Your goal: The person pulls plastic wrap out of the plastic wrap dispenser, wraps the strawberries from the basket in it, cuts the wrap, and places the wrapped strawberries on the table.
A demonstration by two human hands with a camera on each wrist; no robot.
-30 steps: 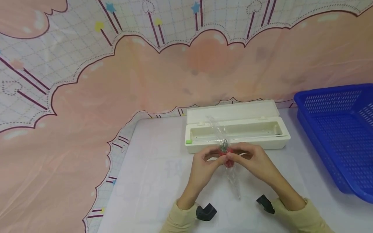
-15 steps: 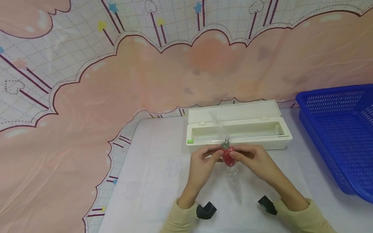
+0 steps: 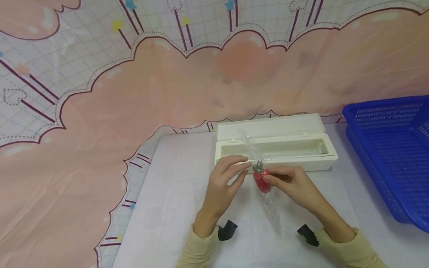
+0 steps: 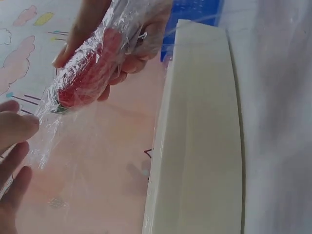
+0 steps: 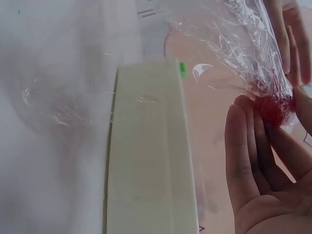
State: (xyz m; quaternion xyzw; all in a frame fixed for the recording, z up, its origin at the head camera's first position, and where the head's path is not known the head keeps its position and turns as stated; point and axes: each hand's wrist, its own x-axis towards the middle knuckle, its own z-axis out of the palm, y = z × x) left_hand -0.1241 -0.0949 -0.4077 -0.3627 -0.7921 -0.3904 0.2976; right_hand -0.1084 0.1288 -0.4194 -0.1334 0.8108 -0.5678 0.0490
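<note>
From my head view, the right hand [image 3: 296, 184] pinches 1 red strawberry [image 3: 261, 182] in clear wrap [image 3: 271, 210], just below and right of frame centre. The left hand [image 3: 218, 186], beside it, has loosely spread fingers. A white box [image 3: 305, 164] lies behind.

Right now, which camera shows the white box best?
The head view: there the white box shows its open lid and inside, though the left hand covers part. Both wrist views show mostly its outside, cut off by the picture's edge.
</note>
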